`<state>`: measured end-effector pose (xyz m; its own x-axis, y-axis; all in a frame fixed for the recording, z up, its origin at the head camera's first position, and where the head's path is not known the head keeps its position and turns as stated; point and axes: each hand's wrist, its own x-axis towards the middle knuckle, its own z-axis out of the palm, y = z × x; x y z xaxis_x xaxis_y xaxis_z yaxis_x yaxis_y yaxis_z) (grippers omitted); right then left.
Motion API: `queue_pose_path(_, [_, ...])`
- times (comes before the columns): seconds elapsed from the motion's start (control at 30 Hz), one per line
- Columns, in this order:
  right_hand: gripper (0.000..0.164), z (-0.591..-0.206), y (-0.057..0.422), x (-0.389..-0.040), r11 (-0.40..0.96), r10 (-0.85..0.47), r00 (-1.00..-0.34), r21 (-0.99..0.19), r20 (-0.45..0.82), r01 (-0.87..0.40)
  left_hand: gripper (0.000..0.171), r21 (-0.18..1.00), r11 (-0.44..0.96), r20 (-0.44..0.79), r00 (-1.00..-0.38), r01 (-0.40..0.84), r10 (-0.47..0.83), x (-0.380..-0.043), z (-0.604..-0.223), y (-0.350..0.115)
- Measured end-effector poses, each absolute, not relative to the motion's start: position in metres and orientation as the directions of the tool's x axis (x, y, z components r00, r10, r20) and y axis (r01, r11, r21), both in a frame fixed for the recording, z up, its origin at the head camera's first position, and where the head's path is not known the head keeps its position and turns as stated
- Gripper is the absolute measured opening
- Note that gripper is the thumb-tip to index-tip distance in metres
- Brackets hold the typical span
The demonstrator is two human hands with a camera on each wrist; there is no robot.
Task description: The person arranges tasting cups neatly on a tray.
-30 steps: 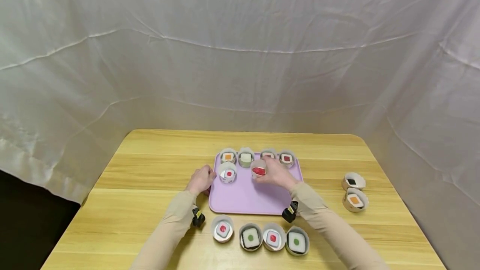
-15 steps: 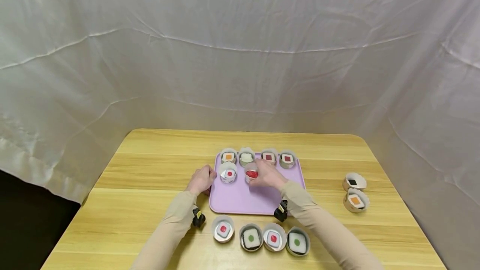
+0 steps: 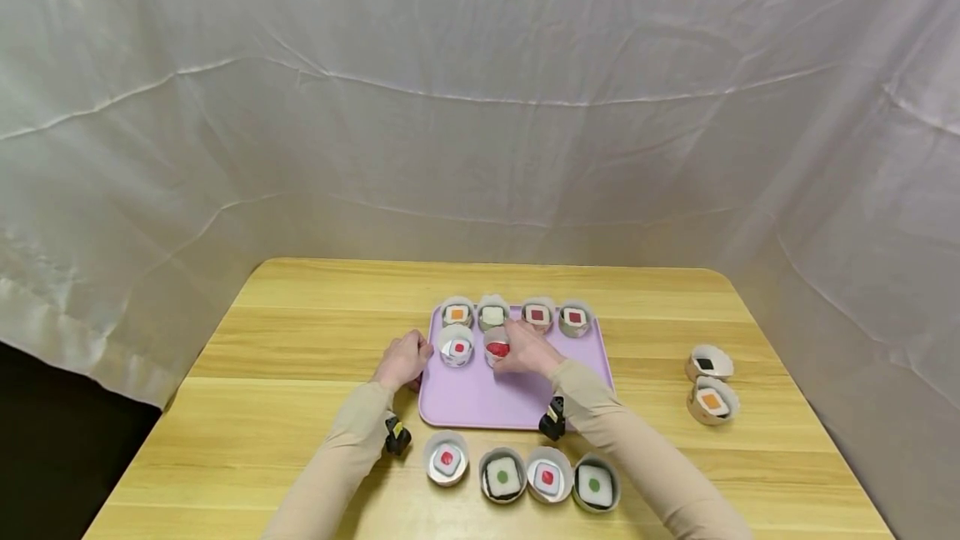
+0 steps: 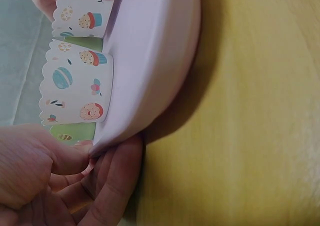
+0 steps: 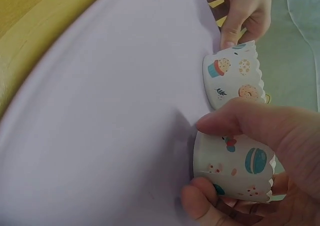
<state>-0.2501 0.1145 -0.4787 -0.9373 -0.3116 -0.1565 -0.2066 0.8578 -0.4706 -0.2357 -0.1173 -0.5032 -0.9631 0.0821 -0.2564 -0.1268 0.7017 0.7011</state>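
On the lilac tray (image 3: 480, 400), my right hand (image 3: 528, 348) holds a paper baking cup (image 3: 495, 338) with something red inside. In the right wrist view, thumb and fingers grip that cup (image 5: 235, 161) around its printed side, low over the tray. Just left of it stands another paper cup (image 3: 456, 346), holding a white sushi piece with a red centre. My left hand (image 3: 402, 359) pinches the tray's left edge; in the left wrist view the thumb lies on top and the fingers (image 4: 117, 173) curl underneath.
Along the tray's far edge stand several paper cups (image 3: 537, 316) with sushi pieces. In front of the tray, several more cups (image 3: 502, 475) sit on the wooden table (image 3: 285, 432). Two cups (image 3: 710, 401) stand at the right. Grey cloth (image 3: 480, 148) hangs behind the table.
My right hand has moved left across the tray with the red-filled paper cup, bringing it beside the cup at the left. My left hand has stayed at the tray's edge.
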Motion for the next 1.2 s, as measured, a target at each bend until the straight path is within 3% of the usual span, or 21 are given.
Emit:
queue_pose_path(0.77, [0.069, -0.4831, 0.1204, -0.2485, 0.799, -0.248, -0.953, -0.594, -0.176, -0.099, 0.017, 0.7, 0.701, -0.262, -0.962, -0.136, 0.075, -0.2368, -0.5042, -0.1178])
queue_pose_path(1.2, [0.067, -0.484, 0.1164, -0.2481, 0.792, -0.242, -0.959, -0.601, -0.146, -0.108, 0.017, 0.702, 0.7, -0.262, -0.962, -0.133, 0.08, -0.2361, -0.5034, -0.1187])
